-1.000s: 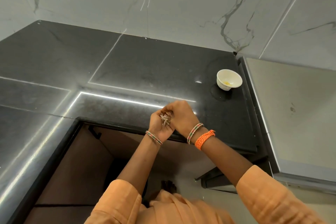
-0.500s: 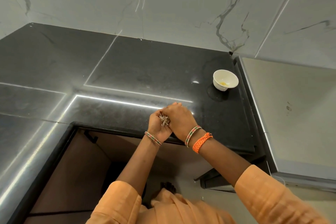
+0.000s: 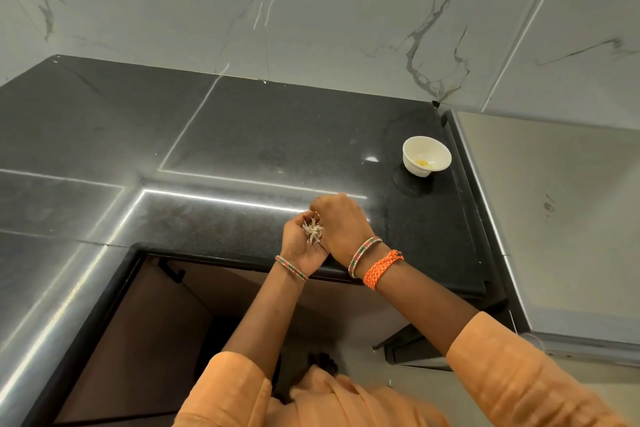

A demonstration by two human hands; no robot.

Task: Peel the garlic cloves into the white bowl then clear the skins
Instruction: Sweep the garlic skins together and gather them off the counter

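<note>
2 hands in view, both over the front edge of the black granite counter point(image 3: 277, 135). Left hand point(image 3: 299, 244) is cupped palm-up w/ 1 small pile of garlic skins point(image 3: 312, 231) lying in it, fingers curled round them. Right hand point(image 3: 341, 222) sits just beside and partly over it, back facing up, fingers bent down toward the pile; can't tell if it pinches anything. 1 white bowl point(image 3: 426, 155) stands upright near the counter's right end, well apart from the hands, w/ a bit of yellowish stuff at the bottom; can't say if it's cloves. 2 beaded bangles, 1 per wrist, plus 1 orange braided band point(image 3: 382, 269) on the right wrist. Vs 0.5 s ago: hands sit in much the same spot at the counter edge, skins still in the left palm, bowl hasn't moved on the counter.
</note>
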